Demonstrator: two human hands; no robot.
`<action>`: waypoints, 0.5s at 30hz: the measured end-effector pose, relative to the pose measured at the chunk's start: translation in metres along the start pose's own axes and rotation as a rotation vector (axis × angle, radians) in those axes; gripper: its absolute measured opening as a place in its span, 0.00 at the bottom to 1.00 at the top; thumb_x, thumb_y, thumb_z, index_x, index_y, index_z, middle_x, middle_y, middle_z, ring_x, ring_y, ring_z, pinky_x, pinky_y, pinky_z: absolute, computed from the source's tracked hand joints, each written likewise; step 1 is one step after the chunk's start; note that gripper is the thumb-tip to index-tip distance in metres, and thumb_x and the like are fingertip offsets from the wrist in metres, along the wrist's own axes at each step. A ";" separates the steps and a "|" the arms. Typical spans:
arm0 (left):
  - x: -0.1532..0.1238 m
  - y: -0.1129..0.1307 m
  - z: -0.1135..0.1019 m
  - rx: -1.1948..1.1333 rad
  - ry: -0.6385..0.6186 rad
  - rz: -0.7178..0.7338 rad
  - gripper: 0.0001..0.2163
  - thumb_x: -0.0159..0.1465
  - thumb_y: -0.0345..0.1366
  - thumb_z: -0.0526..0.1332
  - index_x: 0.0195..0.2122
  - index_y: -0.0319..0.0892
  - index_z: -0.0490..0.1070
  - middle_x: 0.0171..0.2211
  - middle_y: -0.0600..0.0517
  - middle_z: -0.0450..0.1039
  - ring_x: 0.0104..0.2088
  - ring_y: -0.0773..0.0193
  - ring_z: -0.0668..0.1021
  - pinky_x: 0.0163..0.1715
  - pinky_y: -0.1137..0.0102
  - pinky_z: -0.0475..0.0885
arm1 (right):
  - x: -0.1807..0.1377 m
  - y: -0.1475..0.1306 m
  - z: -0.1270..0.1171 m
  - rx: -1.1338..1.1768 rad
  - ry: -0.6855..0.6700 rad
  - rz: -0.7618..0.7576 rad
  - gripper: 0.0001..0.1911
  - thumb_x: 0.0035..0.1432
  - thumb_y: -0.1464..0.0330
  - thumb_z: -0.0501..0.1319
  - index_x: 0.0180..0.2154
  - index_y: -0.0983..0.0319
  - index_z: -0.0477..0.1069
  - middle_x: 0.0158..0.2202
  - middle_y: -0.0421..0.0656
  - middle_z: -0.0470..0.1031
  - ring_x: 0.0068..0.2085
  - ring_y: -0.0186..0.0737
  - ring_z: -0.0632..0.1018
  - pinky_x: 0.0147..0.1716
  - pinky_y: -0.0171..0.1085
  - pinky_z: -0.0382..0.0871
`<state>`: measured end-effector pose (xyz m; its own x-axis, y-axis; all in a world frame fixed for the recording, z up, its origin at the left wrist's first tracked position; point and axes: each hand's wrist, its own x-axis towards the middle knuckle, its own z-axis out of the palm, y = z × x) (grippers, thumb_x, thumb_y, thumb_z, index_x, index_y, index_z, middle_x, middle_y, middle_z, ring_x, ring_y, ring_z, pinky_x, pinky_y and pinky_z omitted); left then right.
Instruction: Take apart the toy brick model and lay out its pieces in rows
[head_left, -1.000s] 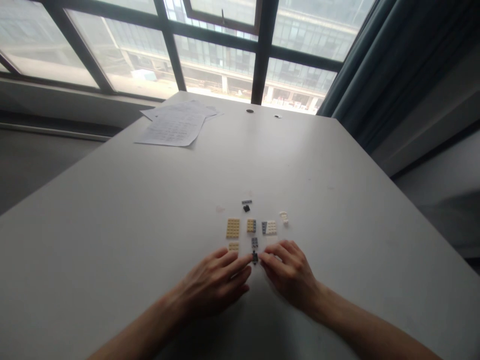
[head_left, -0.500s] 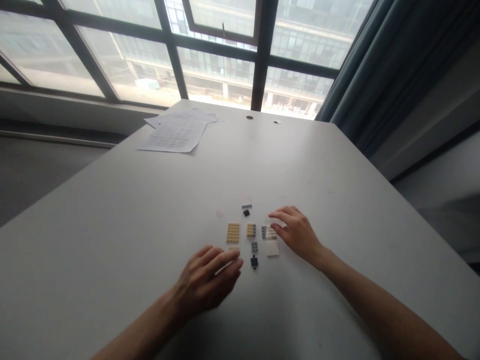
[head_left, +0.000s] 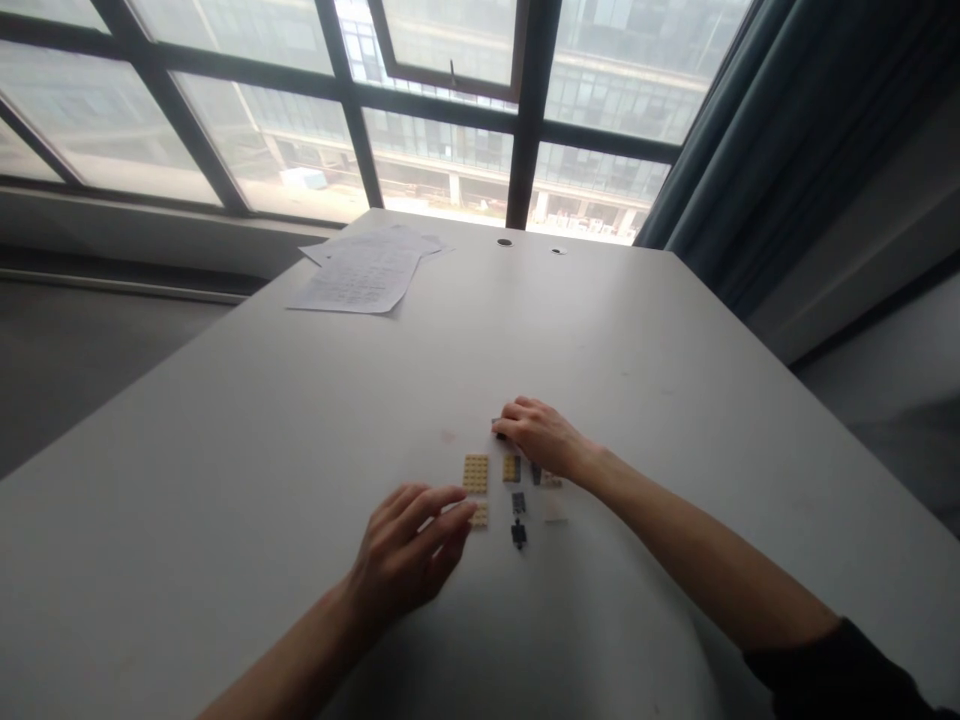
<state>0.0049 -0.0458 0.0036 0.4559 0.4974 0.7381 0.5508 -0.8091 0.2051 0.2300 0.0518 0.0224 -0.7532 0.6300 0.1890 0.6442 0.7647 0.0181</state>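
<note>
Small toy building bricks lie in loose rows on the table. My right hand point(head_left: 536, 432) reaches to the far end of the rows, its fingers drawn together over the small dark pieces point(head_left: 496, 424), which it mostly covers. My left hand point(head_left: 412, 545) hovers at the near left, fingers apart and holding nothing, fingertips beside a small tan plate point(head_left: 481, 517). A larger tan plate point(head_left: 475, 473) lies just beyond. To its right are a tan-and-grey piece point(head_left: 511, 468), a grey brick point(head_left: 519, 502) and a black piece point(head_left: 519, 535). Under my right wrist a white studded plate point(head_left: 552, 480) is partly hidden.
A flat white piece point(head_left: 556, 512) lies on the right side of the rows. Printed papers point(head_left: 352, 280) rest at the far left of the white table point(head_left: 300, 400). Beyond stand a window and a dark curtain point(head_left: 720, 190).
My right hand has moved left and away from me, from the white plate to the small dark pieces, and its fingers have closed. My left hand has drawn back slightly, uncovering more of the small tan plate.
</note>
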 end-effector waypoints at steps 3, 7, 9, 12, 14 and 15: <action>0.000 0.000 0.000 -0.004 0.001 0.003 0.10 0.61 0.28 0.60 0.43 0.44 0.71 0.38 0.48 0.76 0.32 0.65 0.76 0.34 0.68 0.72 | -0.003 0.000 0.000 -0.030 0.004 0.015 0.05 0.61 0.75 0.59 0.37 0.64 0.73 0.37 0.46 0.74 0.39 0.40 0.72 0.39 0.38 0.67; -0.001 -0.001 0.000 -0.026 -0.007 0.011 0.11 0.60 0.26 0.61 0.43 0.44 0.71 0.38 0.48 0.75 0.33 0.65 0.75 0.34 0.67 0.71 | -0.017 -0.006 -0.007 0.143 0.157 0.094 0.06 0.61 0.75 0.58 0.41 0.63 0.71 0.41 0.45 0.75 0.42 0.40 0.73 0.43 0.38 0.68; -0.002 -0.001 0.001 -0.033 -0.017 0.012 0.12 0.59 0.25 0.61 0.43 0.44 0.71 0.38 0.48 0.75 0.34 0.64 0.74 0.35 0.67 0.71 | -0.030 -0.013 -0.014 0.272 0.249 0.135 0.06 0.62 0.74 0.58 0.41 0.62 0.70 0.41 0.44 0.76 0.42 0.39 0.74 0.43 0.37 0.68; -0.003 -0.001 0.003 -0.038 -0.021 0.015 0.13 0.59 0.25 0.62 0.44 0.44 0.71 0.38 0.48 0.75 0.34 0.64 0.74 0.36 0.67 0.71 | -0.057 -0.030 -0.025 0.405 0.320 0.180 0.06 0.63 0.72 0.58 0.42 0.61 0.70 0.38 0.43 0.77 0.40 0.38 0.75 0.41 0.37 0.69; -0.003 0.000 0.003 -0.045 -0.021 0.023 0.13 0.58 0.25 0.62 0.44 0.44 0.71 0.38 0.48 0.75 0.34 0.64 0.74 0.35 0.67 0.71 | -0.077 -0.046 -0.029 0.443 0.348 0.218 0.06 0.62 0.70 0.58 0.42 0.61 0.69 0.36 0.43 0.76 0.37 0.38 0.75 0.39 0.36 0.69; -0.002 0.000 0.003 -0.049 -0.023 0.028 0.13 0.59 0.25 0.62 0.44 0.43 0.71 0.38 0.48 0.75 0.34 0.64 0.74 0.35 0.67 0.71 | -0.087 -0.054 -0.029 0.453 0.345 0.215 0.06 0.62 0.70 0.58 0.42 0.61 0.69 0.36 0.43 0.76 0.36 0.38 0.75 0.38 0.36 0.69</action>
<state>0.0063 -0.0463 0.0000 0.4867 0.4807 0.7294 0.5027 -0.8370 0.2162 0.2640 -0.0483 0.0340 -0.4767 0.7545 0.4510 0.5995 0.6543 -0.4609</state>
